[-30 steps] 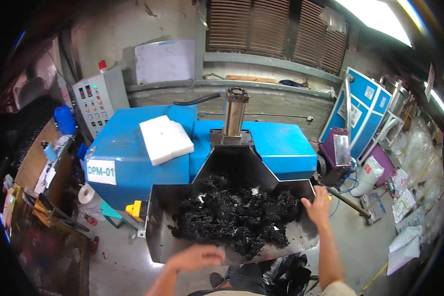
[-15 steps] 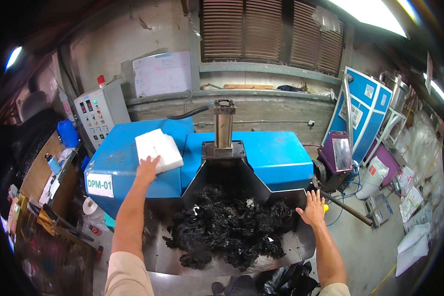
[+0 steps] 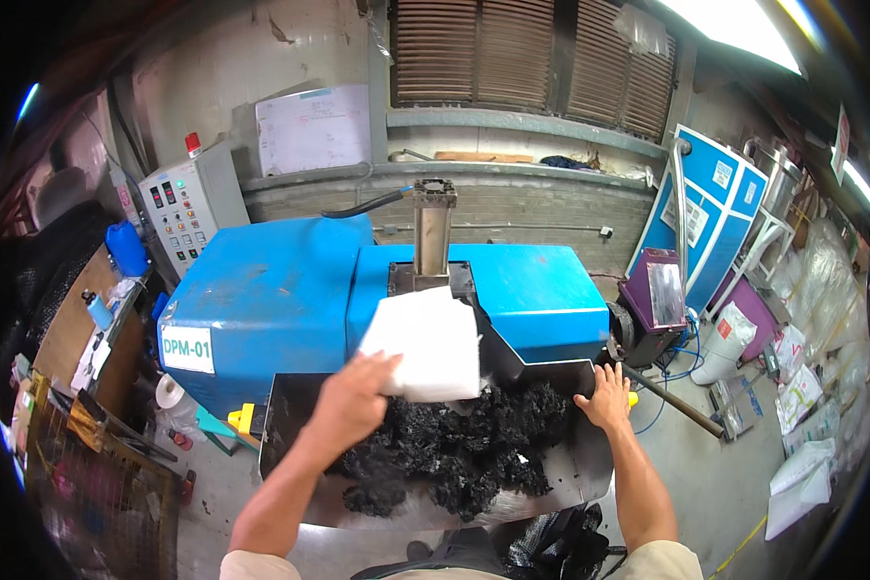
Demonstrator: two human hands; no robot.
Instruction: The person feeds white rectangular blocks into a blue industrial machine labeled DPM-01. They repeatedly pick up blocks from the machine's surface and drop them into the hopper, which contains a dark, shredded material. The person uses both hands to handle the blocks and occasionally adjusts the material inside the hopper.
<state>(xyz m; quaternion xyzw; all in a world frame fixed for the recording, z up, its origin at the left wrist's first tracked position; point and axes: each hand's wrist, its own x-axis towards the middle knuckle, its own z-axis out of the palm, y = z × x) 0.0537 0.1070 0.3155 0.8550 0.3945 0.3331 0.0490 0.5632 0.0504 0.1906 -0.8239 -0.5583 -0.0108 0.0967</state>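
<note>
My left hand (image 3: pixel 355 398) grips a thick white foam-like block (image 3: pixel 425 346) by its near left edge. The block is held above a wide metal hopper (image 3: pixel 290 425) and hides part of the hopper's back opening. Shredded black clumps (image 3: pixel 464 454) lie in a heap in the hopper, with a few white bits among them. On the hopper's right rim rests my right hand (image 3: pixel 606 396), its fingers spread and holding nothing.
Behind the hopper is a blue machine (image 3: pixel 261 290) with an upright metal cylinder (image 3: pixel 433 232). A grey control box (image 3: pixel 186 208) stands at the left. A metal bar (image 3: pixel 677 401) juts out at the right, near white sacks (image 3: pixel 727 343). Black plastic (image 3: pixel 556 546) lies below the hopper.
My left hand has picked the white block up from the blue machine's top and brought it right and nearer, over the hopper. My right hand stays on the rim.
</note>
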